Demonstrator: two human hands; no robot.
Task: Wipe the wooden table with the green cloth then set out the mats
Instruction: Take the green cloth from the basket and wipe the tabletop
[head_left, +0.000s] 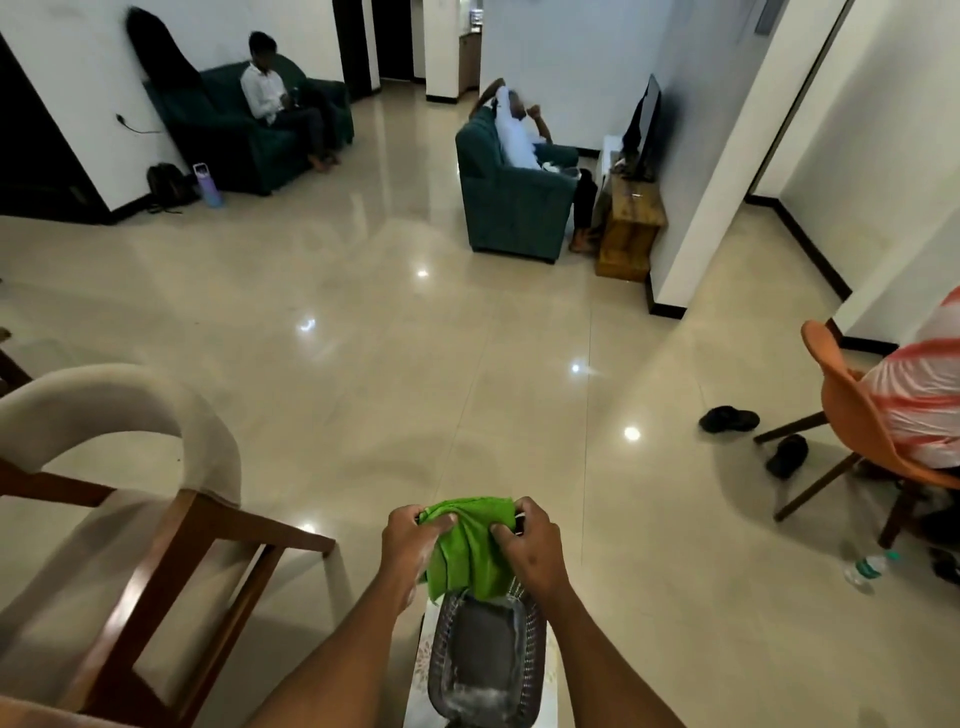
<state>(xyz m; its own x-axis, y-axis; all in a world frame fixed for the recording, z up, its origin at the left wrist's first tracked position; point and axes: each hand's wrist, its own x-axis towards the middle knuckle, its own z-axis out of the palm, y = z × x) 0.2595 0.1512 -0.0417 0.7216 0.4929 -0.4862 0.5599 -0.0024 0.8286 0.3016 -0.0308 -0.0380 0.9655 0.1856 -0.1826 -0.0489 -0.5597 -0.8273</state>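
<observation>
Gripping the green cloth (467, 540), left hand (410, 540) and right hand (530, 545) reach forward

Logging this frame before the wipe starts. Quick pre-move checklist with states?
1. Green cloth in hand: ok, left hand and right hand both grip it.
2. Cloth clear of the dark basket: cannot tell, its lower edge hangs at the rim.
3. Cloth spread flat for wiping: not ok, bunched between the hands.
4. Wooden table in view: not ok, only a chair and floor show.
5. Mats located: cannot tell, none clearly visible.
</observation>
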